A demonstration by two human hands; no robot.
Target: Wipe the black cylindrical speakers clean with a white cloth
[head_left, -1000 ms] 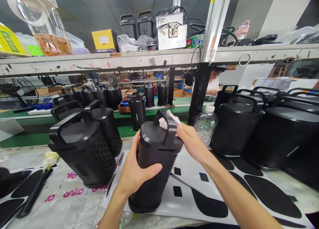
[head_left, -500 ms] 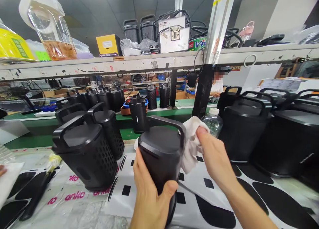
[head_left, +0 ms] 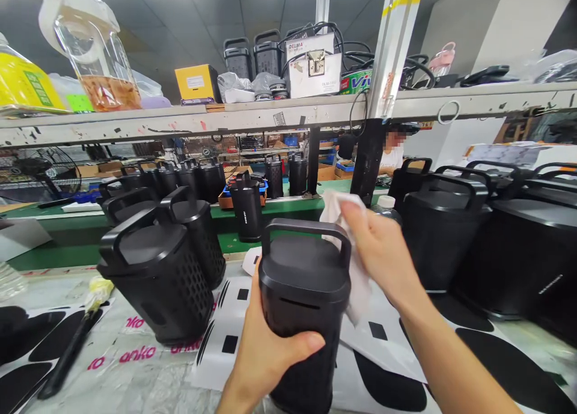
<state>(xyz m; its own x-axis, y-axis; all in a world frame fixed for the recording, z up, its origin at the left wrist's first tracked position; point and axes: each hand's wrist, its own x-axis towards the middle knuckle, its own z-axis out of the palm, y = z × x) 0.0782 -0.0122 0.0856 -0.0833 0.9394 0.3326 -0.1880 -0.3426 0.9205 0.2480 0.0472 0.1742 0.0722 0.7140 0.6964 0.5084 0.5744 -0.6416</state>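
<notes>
My left fingers [head_left: 303,346] wrap a black speaker [head_left: 306,282], nearly upright before me, between other black speakers [head_left: 157,282] — my right fingers [head_left: 360,225] pinch a white cloth [head_left: 359,288] beside its handle [head_left: 306,226], a capped bottle [head_left: 386,202] beyond.

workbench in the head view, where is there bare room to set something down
Free: the pale, pink-lettered plastic sheet, between the long black handle with yellow wrapping and the left hand, in front of the black perforated case. Crowded: the right, where large black handled cases stand close together.

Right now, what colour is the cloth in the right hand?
The cloth is whitish, seen best in the head view.
</notes>
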